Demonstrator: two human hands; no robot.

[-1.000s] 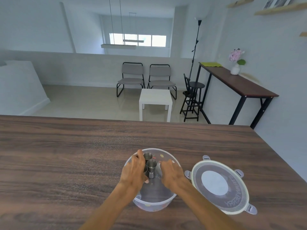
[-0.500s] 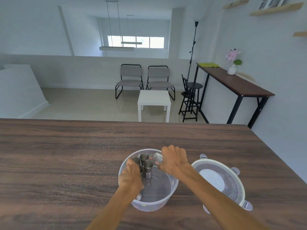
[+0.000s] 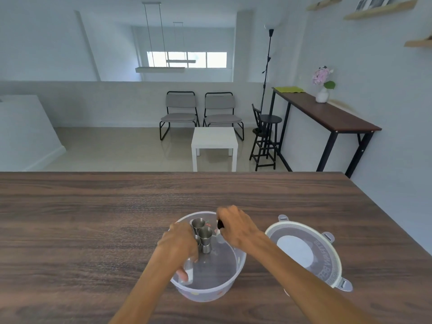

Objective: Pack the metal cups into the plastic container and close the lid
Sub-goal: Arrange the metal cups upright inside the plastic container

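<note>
Steel cups (image 3: 202,231) are seen standing upright inside a clear plastic container (image 3: 236,268), grouped at its far left; two are plainly visible and a third is partly hidden behind the left hand (image 3: 178,245). The container sits on a dark wood tabletop (image 3: 93,218), near the viewer. Just to its right, the lid (image 3: 304,250) lies flat on the tabletop, apart from the container, with its clip tabs sticking out around the rim.

The left hand is curled over the container's left wall, with the thumb pressed on the outside of the plastic low down and the fingers reaching inside beside the cups. Whether a cup is actually pinched in that grip cannot be told, since the fingers are hidden. The right hand (image 3: 237,226) is held over the far right rim, fingers bent downward and closed around a small dark object that cannot be made out clearly; a pale round shape shows just below it.

Packing appears well along: several cups are already inside, and no other cups are seen on the tabletop. What is judged to remain is the settling of whatever the right hand holds, then the placing of the lid on the container and the pressing down of its clips.
</note>
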